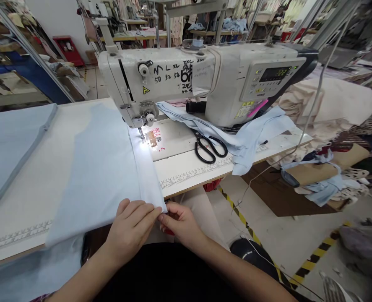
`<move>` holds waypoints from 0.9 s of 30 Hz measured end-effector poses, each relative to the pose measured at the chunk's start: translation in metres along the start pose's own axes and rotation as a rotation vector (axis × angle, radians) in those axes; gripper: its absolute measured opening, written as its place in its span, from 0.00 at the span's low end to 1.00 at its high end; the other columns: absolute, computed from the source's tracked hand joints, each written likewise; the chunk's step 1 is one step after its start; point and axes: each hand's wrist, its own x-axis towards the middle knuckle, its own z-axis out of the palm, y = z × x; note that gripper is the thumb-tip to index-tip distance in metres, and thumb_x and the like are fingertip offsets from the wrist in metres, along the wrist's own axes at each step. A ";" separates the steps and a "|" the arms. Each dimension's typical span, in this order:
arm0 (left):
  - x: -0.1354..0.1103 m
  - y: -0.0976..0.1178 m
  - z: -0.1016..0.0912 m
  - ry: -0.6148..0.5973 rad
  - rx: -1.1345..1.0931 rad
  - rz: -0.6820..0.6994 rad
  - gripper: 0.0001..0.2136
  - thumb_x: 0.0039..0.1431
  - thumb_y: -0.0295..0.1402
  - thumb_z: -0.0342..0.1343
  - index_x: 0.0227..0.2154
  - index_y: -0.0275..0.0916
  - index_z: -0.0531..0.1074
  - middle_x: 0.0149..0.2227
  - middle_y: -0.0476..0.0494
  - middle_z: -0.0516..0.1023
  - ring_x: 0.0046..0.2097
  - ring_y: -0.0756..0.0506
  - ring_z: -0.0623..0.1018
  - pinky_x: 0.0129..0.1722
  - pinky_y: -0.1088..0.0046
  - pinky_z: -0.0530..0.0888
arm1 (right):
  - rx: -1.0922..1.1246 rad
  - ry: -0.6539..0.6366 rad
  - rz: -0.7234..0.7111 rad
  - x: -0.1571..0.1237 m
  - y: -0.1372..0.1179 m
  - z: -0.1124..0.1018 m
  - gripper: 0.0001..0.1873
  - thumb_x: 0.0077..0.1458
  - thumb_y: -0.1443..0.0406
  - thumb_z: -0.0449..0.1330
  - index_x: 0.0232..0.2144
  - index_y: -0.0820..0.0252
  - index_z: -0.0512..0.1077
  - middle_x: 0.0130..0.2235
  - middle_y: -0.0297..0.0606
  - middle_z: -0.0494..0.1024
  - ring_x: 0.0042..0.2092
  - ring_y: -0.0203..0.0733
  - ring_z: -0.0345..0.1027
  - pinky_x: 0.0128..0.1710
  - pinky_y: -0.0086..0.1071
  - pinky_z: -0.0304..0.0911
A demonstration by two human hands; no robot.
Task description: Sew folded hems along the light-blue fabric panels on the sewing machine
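Observation:
A pale blue fabric piece point(100, 167) lies on the white sewing table point(41, 176), its folded right edge running from the needle down to the table's front edge. My left hand point(131, 226) lies on the near corner of the fabric, fingers curled and pressing the fold. My right hand point(179, 222) pinches the same corner from the right, just off the table's front edge. The white sewing machine point(204, 79) stands behind, its presser foot point(141, 132) lit by a lamp, on the far end of the fold.
Black scissors point(209, 147) lie on the machine bed to the right of the needle. More pale blue cloth point(251, 138) is heaped under the machine arm. Another blue piece point(9, 147) lies at far left. Bundles and boxes point(324, 167) crowd the right, with yellow-black floor tape point(245, 222).

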 end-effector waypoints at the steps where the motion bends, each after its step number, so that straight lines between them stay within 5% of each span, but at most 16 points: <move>1: 0.001 -0.001 0.001 -0.021 0.000 0.009 0.09 0.63 0.22 0.48 0.40 0.38 0.71 0.32 0.46 0.78 0.34 0.46 0.72 0.37 0.66 0.62 | -0.030 -0.001 -0.017 -0.001 -0.001 -0.001 0.12 0.50 0.57 0.62 0.26 0.61 0.71 0.23 0.30 0.68 0.25 0.32 0.60 0.27 0.29 0.57; 13: -0.001 -0.003 0.001 -0.022 -0.025 0.015 0.08 0.63 0.22 0.49 0.38 0.39 0.72 0.31 0.49 0.78 0.34 0.48 0.74 0.47 0.64 0.61 | -0.228 0.000 -0.049 -0.005 -0.009 -0.003 0.15 0.53 0.63 0.55 0.16 0.59 0.63 0.22 0.30 0.63 0.26 0.33 0.58 0.27 0.30 0.54; 27: -0.004 -0.009 0.002 -0.128 -0.044 0.041 0.08 0.64 0.23 0.48 0.39 0.39 0.70 0.32 0.48 0.78 0.35 0.47 0.73 0.43 0.64 0.62 | 0.394 -0.090 0.345 -0.007 -0.012 -0.008 0.20 0.51 0.52 0.55 0.18 0.60 0.63 0.19 0.27 0.60 0.19 0.30 0.50 0.20 0.27 0.49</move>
